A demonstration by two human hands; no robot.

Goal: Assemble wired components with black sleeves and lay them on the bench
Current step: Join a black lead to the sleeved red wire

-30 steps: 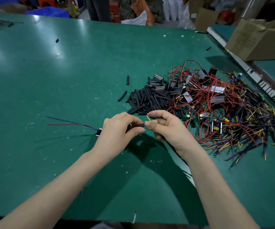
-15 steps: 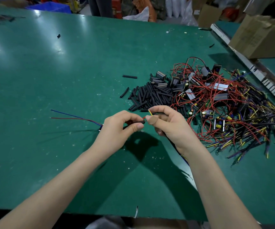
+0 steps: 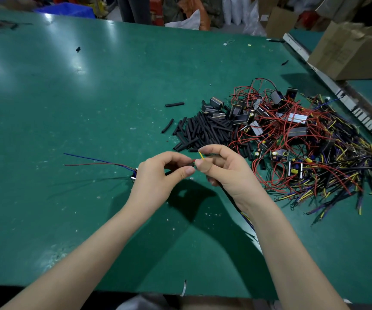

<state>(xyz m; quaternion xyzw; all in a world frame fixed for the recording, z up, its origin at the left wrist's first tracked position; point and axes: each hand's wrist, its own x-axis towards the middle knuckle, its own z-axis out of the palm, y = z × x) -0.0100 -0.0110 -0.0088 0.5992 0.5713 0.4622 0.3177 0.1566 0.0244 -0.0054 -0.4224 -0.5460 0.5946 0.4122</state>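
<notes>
**Sleeve and wire brought end to end above the green bench**

Both hands were seen raised just over the green-matted workbench (image 3: 91,108), fingertips nearly meeting. The left hand (image 3: 158,175) was closed in a pinch on a short black tubular sleeve (image 3: 190,164), with a small wired component (image 3: 134,174) half hidden behind its knuckles; thin blue and red leads (image 3: 91,161) trailed away from that hand toward the left, lying low over the mat. The right hand (image 3: 227,173) was closed on a bundle of dark wires running down under its wrist, while a thin yellow wire tip (image 3: 201,155) was held out between thumb and forefinger, slanting up and away.

The coming move was judged to turn on one alignment: the sleeve's long axis lay roughly left to right, its open end facing the right hand, and the yellow tip stood just beside that opening but tilted off the axis. Whether a red wire already sat in the sleeve mouth could not be told.

A loose heap of black sleeves (image 3: 202,133) lay just beyond the right hand, and a tangle of red, yellow and purple wired parts (image 3: 303,142) spread farther to the right. A brown cardboard box (image 3: 354,52) stood well beyond it.
</notes>
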